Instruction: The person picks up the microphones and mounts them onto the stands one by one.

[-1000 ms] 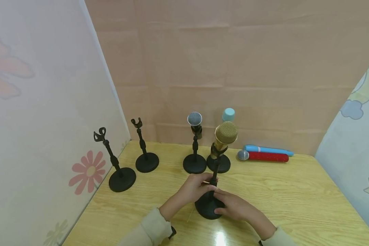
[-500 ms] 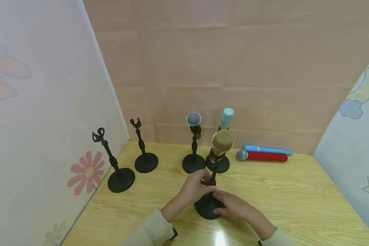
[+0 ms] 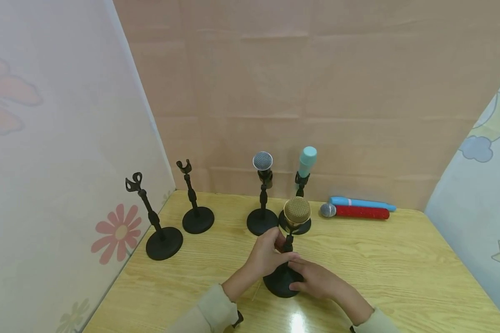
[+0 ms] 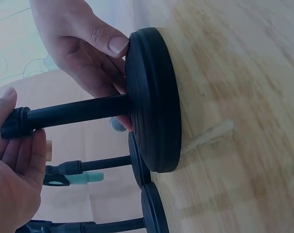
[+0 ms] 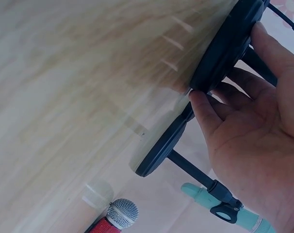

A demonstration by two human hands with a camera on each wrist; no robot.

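A gold microphone (image 3: 297,212) sits in the clip of a black microphone stand (image 3: 280,282) near the middle of the table. My left hand (image 3: 263,256) grips this stand's pole at the collar, thumb on one side and curled fingers on the other. My right hand (image 3: 316,279) holds the round base (image 5: 229,48), thumb on its top and fingertips at the rim. In the left wrist view the base (image 4: 152,102) stands flat on the wooden table, with bare pole between it and the left hand. The left hand overlaps the upper pole in the head view.
Behind stand a silver-headed microphone (image 3: 263,161) and a teal microphone (image 3: 308,159), each on a black stand. Two black stands with bare clips (image 3: 185,166) are at left. A red microphone (image 3: 361,212) and a blue one (image 3: 364,202) lie at back right.
The gold microphone has come down towards the base and slightly left, uncovering more of the teal microphone's stand. My left hand has shifted slightly; the right hand stays on the base.
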